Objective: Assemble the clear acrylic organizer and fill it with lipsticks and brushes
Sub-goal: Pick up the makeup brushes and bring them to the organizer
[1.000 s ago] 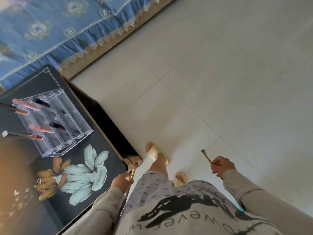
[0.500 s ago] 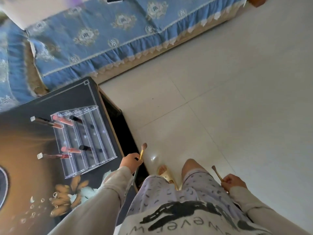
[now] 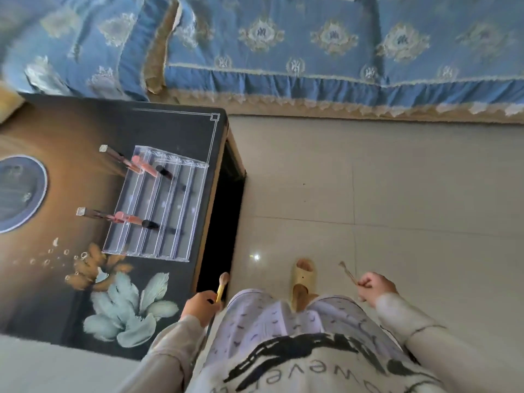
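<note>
- Head view: the clear acrylic organizer (image 3: pixel 158 205) stands on the dark flowered table (image 3: pixel 71 307), near its right edge, with lipsticks (image 3: pixel 147 168) poking out of its left rows.
- The left hand (image 3: pixel 198 304) grasps a gold-handled brush (image 3: pixel 221 283), bristles up, beside the table's near right edge and well short of the organizer.
- The right hand (image 3: pixel 374 286) is clenched round a thinner brush (image 3: pixel 347 272) over the tiled floor (image 3: pixel 397 194), well apart from the table.

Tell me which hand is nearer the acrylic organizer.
Left. The left hand, gripping a pink-tipped brush, is at the table edge, just short of the organizer; the right hand, gripping a thin brush, is out over the floor.
</note>
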Demonstrator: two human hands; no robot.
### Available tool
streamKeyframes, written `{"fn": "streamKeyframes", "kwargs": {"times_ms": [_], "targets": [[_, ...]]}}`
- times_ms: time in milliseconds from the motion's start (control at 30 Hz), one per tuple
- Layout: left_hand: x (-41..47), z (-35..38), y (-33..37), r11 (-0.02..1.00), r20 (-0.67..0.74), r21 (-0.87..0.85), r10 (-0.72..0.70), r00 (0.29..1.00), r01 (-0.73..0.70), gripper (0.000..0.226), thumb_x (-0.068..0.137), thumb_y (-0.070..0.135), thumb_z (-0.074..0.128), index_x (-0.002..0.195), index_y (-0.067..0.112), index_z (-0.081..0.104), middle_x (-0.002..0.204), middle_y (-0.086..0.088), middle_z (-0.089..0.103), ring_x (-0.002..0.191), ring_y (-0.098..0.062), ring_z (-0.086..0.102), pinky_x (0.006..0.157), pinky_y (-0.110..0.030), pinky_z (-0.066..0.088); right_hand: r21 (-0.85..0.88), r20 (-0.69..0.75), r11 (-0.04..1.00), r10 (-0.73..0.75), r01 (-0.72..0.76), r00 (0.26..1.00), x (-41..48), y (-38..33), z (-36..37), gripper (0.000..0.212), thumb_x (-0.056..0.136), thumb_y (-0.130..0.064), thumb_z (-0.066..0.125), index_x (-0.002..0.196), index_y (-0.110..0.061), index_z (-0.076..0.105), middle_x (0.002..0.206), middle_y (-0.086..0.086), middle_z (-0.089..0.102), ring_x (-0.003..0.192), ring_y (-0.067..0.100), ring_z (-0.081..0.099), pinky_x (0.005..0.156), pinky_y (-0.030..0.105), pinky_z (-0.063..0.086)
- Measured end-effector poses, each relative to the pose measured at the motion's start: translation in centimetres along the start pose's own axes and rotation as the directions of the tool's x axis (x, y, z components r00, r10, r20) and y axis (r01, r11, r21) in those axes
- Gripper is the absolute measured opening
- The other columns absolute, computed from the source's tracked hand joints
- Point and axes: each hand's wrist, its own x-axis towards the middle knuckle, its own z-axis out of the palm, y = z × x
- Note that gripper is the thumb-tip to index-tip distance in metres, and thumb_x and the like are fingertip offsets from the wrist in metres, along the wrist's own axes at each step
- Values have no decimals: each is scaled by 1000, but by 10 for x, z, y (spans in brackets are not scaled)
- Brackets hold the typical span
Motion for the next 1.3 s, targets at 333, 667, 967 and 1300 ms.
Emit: {"fn": "streamKeyframes", "kwargs": {"times_ms": [333, 667, 967, 1300], "targets": [[-22, 37, 19, 862, 11, -451, -253, 967, 231, 18, 86, 20, 53, 97, 17, 68, 99, -10, 69, 95, -27, 61, 74, -20, 38, -278, 113, 940, -175, 200, 978, 62, -127, -29, 32, 81, 1, 58, 59, -17, 44, 54, -2, 51, 49, 14, 53, 32, 5, 34], [20, -21, 14, 826, -39, -526, -264, 964, 205, 17, 88, 17, 52, 96, 15, 67, 86, -5, 58, 79, -18, 48, 71, -19, 35, -384, 157, 891, -193, 240, 969, 91, -195, 5, 23, 83, 2, 56, 66, -12, 47, 74, 12, 59, 48, 12, 50, 33, 6, 34], [53, -95, 15, 817, -127, -567, -215, 968, 107, 17, 87, 17, 52, 96, 18, 68, 90, -12, 66, 76, -25, 55, 67, -22, 37, -530, 223, 775, -263, 344, 938, 97, -262, 29, 9, 81, 3, 59, 77, -4, 55, 77, 10, 55, 68, 18, 54, 65, 19, 37], [33, -47, 9, 513, 49, -811, -420, 906, 281, 21, 87, 10, 54, 104, 10, 67, 108, -17, 68, 104, -30, 61, 65, -23, 41, -663, 427, 524, -323, 535, 845, 100, -351, 68, 34, 81, 9, 53, 57, -14, 44, 52, 4, 49, 25, 3, 48, 27, 4, 32]]}}
